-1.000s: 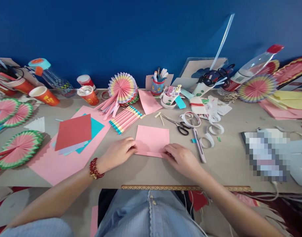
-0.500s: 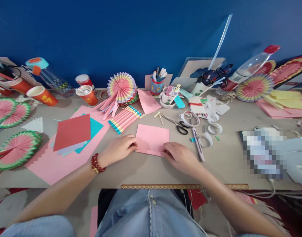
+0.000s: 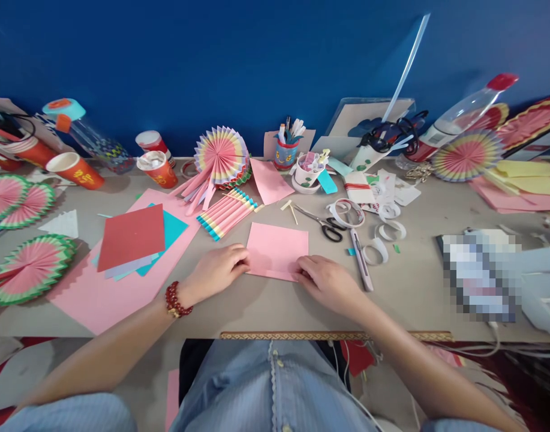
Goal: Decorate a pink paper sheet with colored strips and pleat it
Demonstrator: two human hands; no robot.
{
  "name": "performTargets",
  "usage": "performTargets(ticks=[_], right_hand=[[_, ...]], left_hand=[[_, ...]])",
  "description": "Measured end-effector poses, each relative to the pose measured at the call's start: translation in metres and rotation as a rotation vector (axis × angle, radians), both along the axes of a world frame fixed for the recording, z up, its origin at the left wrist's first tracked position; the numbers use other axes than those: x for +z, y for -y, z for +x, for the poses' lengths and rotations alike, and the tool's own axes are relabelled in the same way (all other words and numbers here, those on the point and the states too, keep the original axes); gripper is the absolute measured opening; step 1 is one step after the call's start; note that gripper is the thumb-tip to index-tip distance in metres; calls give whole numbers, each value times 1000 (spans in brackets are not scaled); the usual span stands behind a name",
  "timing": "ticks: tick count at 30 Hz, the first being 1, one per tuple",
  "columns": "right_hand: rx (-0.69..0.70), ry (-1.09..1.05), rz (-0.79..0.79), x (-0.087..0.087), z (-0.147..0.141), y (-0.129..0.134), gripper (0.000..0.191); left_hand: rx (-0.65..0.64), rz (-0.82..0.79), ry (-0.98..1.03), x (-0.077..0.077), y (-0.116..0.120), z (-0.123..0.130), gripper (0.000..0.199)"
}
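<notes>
A pink sheet of paper (image 3: 278, 246) lies on the table straight in front of me. At its near left corner my left hand (image 3: 218, 267) has its fingers curled and pressed together on the paper's edge. The near right corner is pinched under the bent fingers of my right hand (image 3: 326, 281). Both hands rest low on the table, and their fingertips are partly hidden. Just beyond the sheet lie pleated paper strips (image 3: 227, 214) in pink, yellow and blue. Scissors (image 3: 326, 226) with black handles and a pale utility knife (image 3: 361, 261) lie to the right.
At left, a red paper square (image 3: 131, 237) tops coloured sheets on a large pink sheet (image 3: 153, 300). Folded paper fans (image 3: 34, 270), orange cups (image 3: 74, 171) and a tilted bottle (image 3: 468, 114) stand around. Tape rolls (image 3: 345, 213) and a blurred-out device (image 3: 479, 273) are at right.
The strip along the paper's near edge looks flatter and less distinct than before. Both hands stay at the same corners; the whole view has shifted slightly.
</notes>
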State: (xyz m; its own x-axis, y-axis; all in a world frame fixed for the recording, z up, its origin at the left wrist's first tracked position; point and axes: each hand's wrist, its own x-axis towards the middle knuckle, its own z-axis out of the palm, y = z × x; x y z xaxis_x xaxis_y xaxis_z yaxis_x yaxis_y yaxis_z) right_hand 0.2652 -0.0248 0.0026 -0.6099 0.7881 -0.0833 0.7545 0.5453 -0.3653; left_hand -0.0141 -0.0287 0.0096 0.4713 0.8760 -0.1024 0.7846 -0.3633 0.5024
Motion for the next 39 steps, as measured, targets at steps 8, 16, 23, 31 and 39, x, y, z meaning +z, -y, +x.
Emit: performTargets(ticks=[8, 16, 23, 31, 39], right_hand=[[1, -132, -58, 1, 7, -2, 14], [-10, -157, -92, 3, 13, -9, 11], [-13, -119, -112, 6, 13, -14, 12], [-6, -128, -89, -1, 15, -11, 9], [5, -116, -59, -3, 14, -9, 9]], left_hand=[[-11, 4, -40, 2, 1, 1, 19], [3, -24, -47, 2, -1, 2, 17], [4, -27, -39, 1, -2, 0, 17], [-3, -25, -47, -1, -3, 1, 15], [-1, -20, -65, 0, -2, 1, 14]])
